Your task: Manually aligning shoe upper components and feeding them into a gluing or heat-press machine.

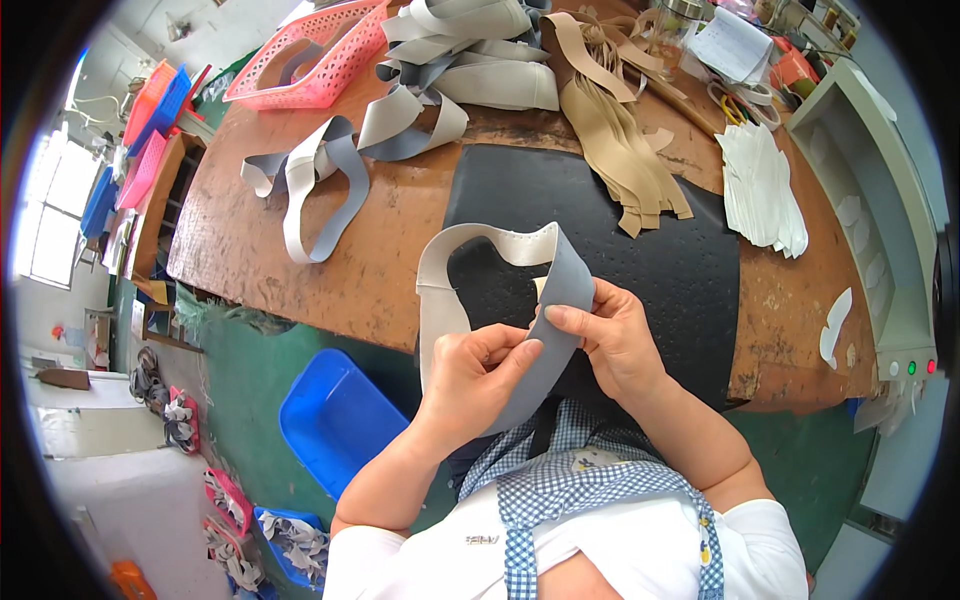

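Between my two hands is a looped band (567, 275), grey on one face and off-white on the other, with a stitched seam at its left bend. My left hand (478, 378) pinches its near edge between thumb and fingers. Close beside it, my right hand (618, 335) grips the grey side, thumb in front and fingers behind. A small cream tab (540, 286) shows at the band's edge just above my thumbs; where it is attached I cannot tell. The loop hangs over a black mat (660, 300) at the table's near edge.
On the wooden table (230, 230) lie more grey bands (330, 190), tan strips (615, 140), white pieces (760, 185) and a pink basket (310, 60). A grey machine (880, 230) with small lights stands at right. Below the edge sits a blue bin (340, 420).
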### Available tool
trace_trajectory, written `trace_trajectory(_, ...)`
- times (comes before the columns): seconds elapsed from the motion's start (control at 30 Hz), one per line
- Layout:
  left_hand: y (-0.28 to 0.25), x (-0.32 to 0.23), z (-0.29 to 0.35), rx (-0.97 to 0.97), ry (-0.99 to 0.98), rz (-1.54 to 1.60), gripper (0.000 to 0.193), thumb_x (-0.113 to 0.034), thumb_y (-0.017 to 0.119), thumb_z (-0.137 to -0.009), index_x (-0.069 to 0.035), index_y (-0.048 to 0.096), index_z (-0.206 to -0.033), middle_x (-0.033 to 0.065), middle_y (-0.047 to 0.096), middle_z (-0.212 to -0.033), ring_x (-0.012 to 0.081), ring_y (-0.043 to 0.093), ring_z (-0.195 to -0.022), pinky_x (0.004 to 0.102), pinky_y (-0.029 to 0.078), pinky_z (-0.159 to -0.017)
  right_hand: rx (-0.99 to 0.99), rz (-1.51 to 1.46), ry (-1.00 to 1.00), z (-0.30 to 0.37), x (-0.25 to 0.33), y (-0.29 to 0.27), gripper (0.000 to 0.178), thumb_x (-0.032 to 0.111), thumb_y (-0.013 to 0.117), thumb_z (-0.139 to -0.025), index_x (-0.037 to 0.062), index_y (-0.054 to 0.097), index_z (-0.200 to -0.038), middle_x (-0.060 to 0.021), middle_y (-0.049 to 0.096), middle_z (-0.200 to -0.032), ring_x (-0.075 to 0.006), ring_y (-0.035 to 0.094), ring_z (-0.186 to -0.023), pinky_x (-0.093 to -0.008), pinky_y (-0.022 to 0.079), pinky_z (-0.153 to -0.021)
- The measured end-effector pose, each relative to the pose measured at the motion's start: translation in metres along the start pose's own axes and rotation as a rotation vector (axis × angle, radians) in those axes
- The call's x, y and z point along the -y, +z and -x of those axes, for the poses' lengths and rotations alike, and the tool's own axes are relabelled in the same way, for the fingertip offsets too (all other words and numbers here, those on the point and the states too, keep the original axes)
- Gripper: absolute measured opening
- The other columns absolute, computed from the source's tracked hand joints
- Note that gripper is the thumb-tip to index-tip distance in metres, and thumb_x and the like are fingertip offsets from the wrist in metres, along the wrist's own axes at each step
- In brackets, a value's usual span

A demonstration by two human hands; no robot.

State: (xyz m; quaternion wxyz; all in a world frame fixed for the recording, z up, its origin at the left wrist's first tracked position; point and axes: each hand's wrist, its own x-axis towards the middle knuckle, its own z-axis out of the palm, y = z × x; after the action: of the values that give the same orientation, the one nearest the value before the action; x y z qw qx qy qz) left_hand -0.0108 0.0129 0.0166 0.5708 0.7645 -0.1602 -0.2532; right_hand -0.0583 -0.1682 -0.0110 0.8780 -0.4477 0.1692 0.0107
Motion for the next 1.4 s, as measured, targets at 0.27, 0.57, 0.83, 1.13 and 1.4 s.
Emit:
trace_trajectory(0.27, 0.003, 0.000, 0.007, 0.011, -0.033, -0.037, 0.017, -0.010, 0.070, -0.094, 0.005, 0.072, -0.101, 0.0046, 0.072, -0.074, 0.0036, 0.061, -0.069, 0.0206, 0.049, -0.060, -0.020, 0.009, -0.052, 0.000, -0.001, 0.004, 0.028, 0.005, 0.074, -0.087, 0.0021, 0.064, -0.112, -0.0080, 0.071, -0.097, -0.0166, 0.069, -0.085, -0.0345, 0.058, -0.082)
trace_trajectory(0.57, 0.015, -0.005, 0.011, -0.069, 0.041, 0.122, 0.019, -0.012, 0.069, -0.095, 0.004, 0.072, -0.104, 0.0096, 0.076, -0.083, 0.0053, 0.066, -0.076, 0.0224, 0.053, -0.063, 0.086, -0.034, -0.031, -0.002, 0.002, 0.006, 0.023, 0.005, 0.071, -0.088, 0.0044, 0.062, -0.109, -0.0110, 0.071, -0.098, -0.0202, 0.070, -0.090, -0.0364, 0.058, -0.085)
trace_trajectory(0.83, 0.026, 0.007, 0.012, -0.186, 0.016, 0.028, 0.016, -0.012, 0.071, -0.093, 0.004, 0.073, -0.092, 0.0064, 0.073, -0.072, 0.0051, 0.066, -0.066, 0.0203, 0.052, -0.059, 0.043, -0.059, -0.081, -0.002, 0.000, -0.007, 0.013, 0.002, 0.070, -0.087, 0.0069, 0.061, -0.095, -0.0117, 0.071, -0.097, -0.0202, 0.071, -0.089, -0.0356, 0.058, -0.085)
trace_trajectory(1.13, 0.025, 0.008, 0.012, -0.151, 0.003, 0.053, 0.016, -0.012, 0.070, -0.093, 0.004, 0.072, -0.094, 0.0068, 0.074, -0.077, 0.0063, 0.067, -0.071, 0.0205, 0.052, -0.063, 0.076, -0.111, -0.140, -0.004, 0.001, 0.000, 0.014, 0.001, 0.069, -0.087, 0.0081, 0.059, -0.093, -0.0146, 0.071, -0.099, -0.0248, 0.072, -0.095, -0.0395, 0.059, -0.087)
trace_trajectory(1.4, -0.017, -0.023, -0.035, -0.143, 0.215, -0.121, 0.034, -0.023, 0.045, -0.107, 0.003, 0.054, -0.128, 0.0191, 0.065, -0.116, 0.0267, 0.063, -0.111, 0.0366, 0.044, -0.103, 0.157, 0.045, -0.150, -0.017, 0.038, 0.010, 0.012, 0.006, 0.066, -0.092, 0.0077, 0.056, -0.098, -0.0151, 0.071, -0.095, -0.0202, 0.073, -0.084, -0.0327, 0.061, -0.069)
